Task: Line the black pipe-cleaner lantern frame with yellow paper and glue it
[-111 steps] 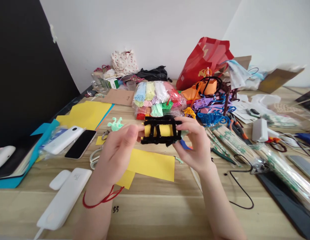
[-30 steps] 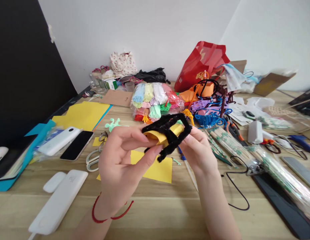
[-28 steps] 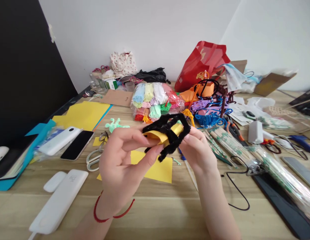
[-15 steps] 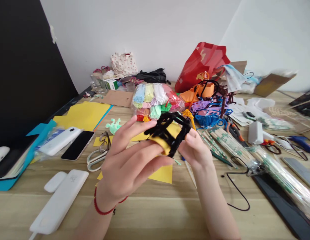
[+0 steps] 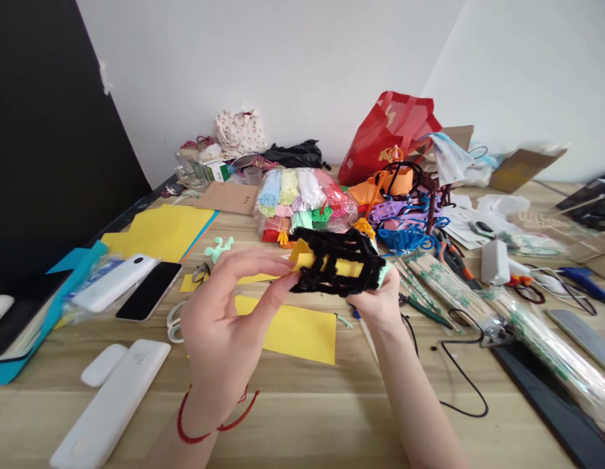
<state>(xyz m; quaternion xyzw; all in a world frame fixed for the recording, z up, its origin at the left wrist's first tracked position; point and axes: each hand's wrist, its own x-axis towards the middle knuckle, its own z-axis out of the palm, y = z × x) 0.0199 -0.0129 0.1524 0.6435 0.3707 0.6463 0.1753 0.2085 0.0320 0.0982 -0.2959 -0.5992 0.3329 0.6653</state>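
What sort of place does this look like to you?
Probably a craft table, perhaps in a home or small workshop; I can't tell which. The handheld black fuzzy frame, the bag of colorful bundles and the pliers suggest it.

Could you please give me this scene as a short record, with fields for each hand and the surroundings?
Item: fuzzy black frame, yellow paper inside, raised above the table
Left hand: at the frame's left end, fingers on the paper
Right hand: holding the frame's other end
Below: flat yellow sheet
Left: phone
Behind: clear bag of coloured bundles, red bag
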